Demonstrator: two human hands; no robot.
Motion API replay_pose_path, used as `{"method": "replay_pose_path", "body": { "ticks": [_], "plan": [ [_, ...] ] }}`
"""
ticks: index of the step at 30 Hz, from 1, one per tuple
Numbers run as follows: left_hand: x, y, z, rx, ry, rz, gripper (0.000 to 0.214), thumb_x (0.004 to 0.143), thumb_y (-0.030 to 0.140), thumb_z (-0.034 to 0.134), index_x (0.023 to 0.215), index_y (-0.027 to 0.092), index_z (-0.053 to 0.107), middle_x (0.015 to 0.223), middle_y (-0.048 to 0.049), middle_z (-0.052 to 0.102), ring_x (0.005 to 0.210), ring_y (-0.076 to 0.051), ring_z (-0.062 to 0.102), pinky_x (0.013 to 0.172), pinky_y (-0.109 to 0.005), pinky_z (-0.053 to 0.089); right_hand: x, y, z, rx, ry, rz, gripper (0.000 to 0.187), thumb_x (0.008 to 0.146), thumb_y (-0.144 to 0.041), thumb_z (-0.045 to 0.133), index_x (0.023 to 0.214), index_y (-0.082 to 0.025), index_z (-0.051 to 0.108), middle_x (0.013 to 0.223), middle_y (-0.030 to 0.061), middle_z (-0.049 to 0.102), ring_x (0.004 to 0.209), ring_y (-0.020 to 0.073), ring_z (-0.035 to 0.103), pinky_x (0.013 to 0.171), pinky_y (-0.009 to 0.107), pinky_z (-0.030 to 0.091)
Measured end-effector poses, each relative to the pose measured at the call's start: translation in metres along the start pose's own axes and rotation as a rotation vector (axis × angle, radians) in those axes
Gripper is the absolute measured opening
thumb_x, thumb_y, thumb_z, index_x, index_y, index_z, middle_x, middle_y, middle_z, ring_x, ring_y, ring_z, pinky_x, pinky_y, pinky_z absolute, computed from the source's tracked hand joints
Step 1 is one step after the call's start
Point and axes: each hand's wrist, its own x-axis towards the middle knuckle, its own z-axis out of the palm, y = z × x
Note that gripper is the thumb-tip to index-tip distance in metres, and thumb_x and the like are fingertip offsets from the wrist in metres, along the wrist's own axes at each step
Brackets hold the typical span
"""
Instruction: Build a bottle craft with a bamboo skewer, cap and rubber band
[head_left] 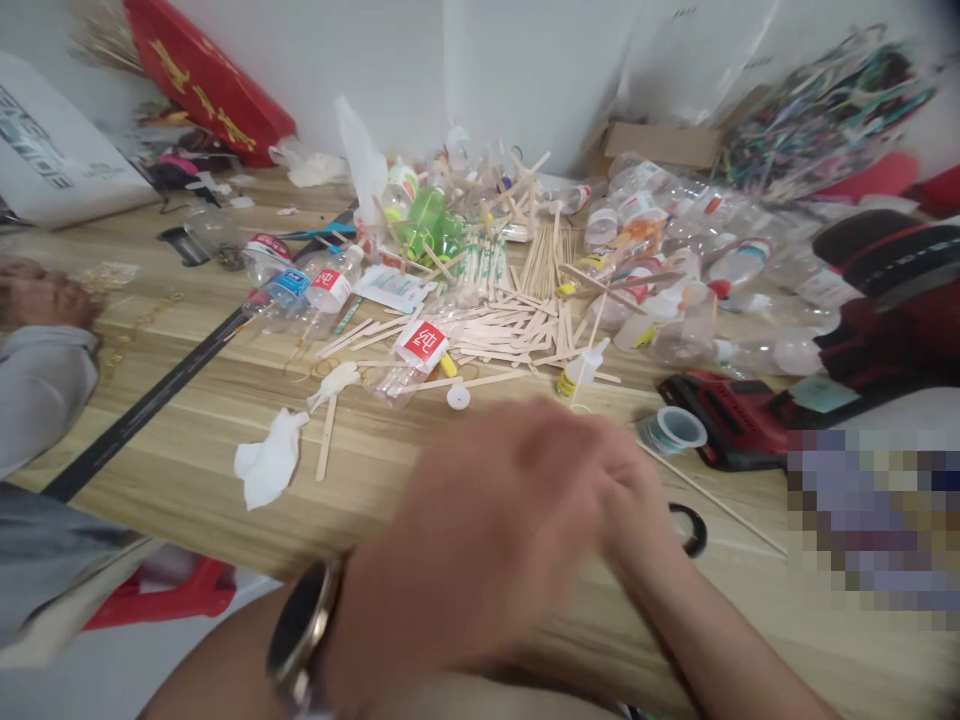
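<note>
My left hand (480, 530), a watch on its wrist, is smeared by motion above the near edge of the table. It meets my right hand (634, 490), whose fingers are mostly hidden behind it. Whether anything is between them cannot be seen. Just beyond the hands stands a small glue bottle (582, 370) with a yellow label. A white disc (458, 397) and a clear plastic bottle piece (421, 350) with a red-and-white label lie to its left. Flat wooden craft sticks (502, 335) are piled behind.
Crumpled tissue (270, 458) lies at left. A red-and-black power tool (735, 415), a tape roll (677, 430) and a black ring (690, 530) are at right. Plastic bottles (675, 240) crowd the back right. Another person's hand (45, 295) rests at far left, near a long black strip (157, 400).
</note>
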Motion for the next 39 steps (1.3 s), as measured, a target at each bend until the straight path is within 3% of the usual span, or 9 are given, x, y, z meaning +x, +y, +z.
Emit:
{"method": "replay_pose_path", "body": {
  "ticks": [4,7,12,15,19,22,24,31,39],
  "plan": [
    [0.029,-0.049,0.039,0.365,-0.137,-0.182,0.022,0.092,0.012,0.040,0.098,0.011,0.061,0.098,-0.0135,0.060,0.090,-0.026,0.056,0.079,-0.039,0.048,0.000,-0.005,-0.001,-0.030,0.033,-0.065,0.025,0.076,-0.042,0.071,0.084,-0.021,0.063,0.064,-0.0012,0.066,0.049,0.0089,0.054,0.049,0.021,0.046],
    [0.029,-0.072,0.062,0.437,-0.208,-0.232,0.027,0.092,0.012,0.041,0.115,0.010,0.055,0.110,-0.0177,0.056,0.095,-0.029,0.055,0.078,-0.041,0.048,0.000,-0.005,-0.001,-0.050,0.040,-0.098,0.024,0.078,-0.042,0.071,0.084,-0.020,0.063,0.063,-0.0016,0.066,0.048,0.0080,0.054,0.048,0.020,0.046],
    [0.026,-0.082,0.070,0.377,-0.207,-0.230,0.024,0.092,0.007,0.038,0.094,0.012,0.061,0.097,-0.0136,0.060,0.090,-0.026,0.056,0.078,-0.039,0.048,0.002,-0.003,-0.004,-0.076,0.062,-0.133,0.022,0.079,-0.041,0.069,0.085,-0.021,0.063,0.063,-0.0014,0.067,0.047,0.0087,0.055,0.045,0.020,0.046],
    [0.028,-0.083,0.067,0.305,-0.176,-0.210,0.022,0.094,0.012,0.039,0.098,0.013,0.060,0.098,-0.0113,0.061,0.090,-0.023,0.057,0.080,-0.036,0.048,0.003,-0.005,-0.008,-0.088,0.097,-0.147,0.021,0.080,-0.040,0.069,0.086,-0.021,0.063,0.064,-0.0008,0.068,0.047,0.0097,0.056,0.045,0.021,0.046],
    [0.027,-0.082,0.066,-0.339,-0.077,-0.272,0.019,0.092,0.024,0.052,0.110,0.018,0.054,0.104,-0.0072,0.064,0.092,-0.018,0.062,0.084,-0.034,0.050,0.000,-0.015,-0.016,-0.093,0.181,-0.227,0.014,0.084,-0.035,0.067,0.088,-0.023,0.064,0.066,-0.0009,0.069,0.050,0.0108,0.059,0.049,0.022,0.048],
    [0.024,-0.079,0.068,-0.997,-0.171,-0.385,0.024,0.083,0.029,0.066,0.101,0.018,0.053,0.100,-0.0054,0.067,0.094,-0.018,0.065,0.086,-0.034,0.050,-0.002,-0.030,-0.018,-0.095,0.214,-0.310,0.010,0.085,-0.033,0.067,0.089,-0.024,0.064,0.067,-0.0015,0.070,0.051,0.0105,0.060,0.050,0.021,0.048],
    [0.023,-0.078,0.069,-1.216,-0.270,-0.433,0.029,0.079,0.029,0.071,0.098,0.018,0.053,0.098,-0.0058,0.069,0.096,-0.019,0.066,0.088,-0.034,0.048,-0.001,-0.043,-0.017,-0.111,0.213,-0.360,0.009,0.085,-0.033,0.066,0.089,-0.025,0.064,0.069,-0.0016,0.071,0.050,0.0104,0.060,0.050,0.022,0.049],
    [0.022,-0.075,0.070,-1.322,-0.530,-0.478,0.048,0.064,0.037,0.084,0.103,0.015,0.065,0.101,-0.0086,0.072,0.098,-0.023,0.064,0.090,-0.037,0.045,0.024,-0.081,-0.018,-0.137,0.228,-0.623,0.005,0.087,-0.024,0.064,0.088,-0.021,0.060,0.068,-0.0011,0.069,0.051,0.0101,0.061,0.049,0.023,0.050],
    [0.022,-0.077,0.072,-1.374,-0.554,-0.475,0.045,0.060,0.033,0.086,0.097,0.016,0.068,0.099,-0.0066,0.072,0.094,-0.020,0.065,0.093,-0.037,0.044,0.036,-0.073,-0.018,-0.163,0.222,-0.560,0.011,0.085,-0.028,0.066,0.084,-0.021,0.058,0.065,-0.0015,0.068,0.047,0.0100,0.058,0.048,0.024,0.048]
  ]
}}
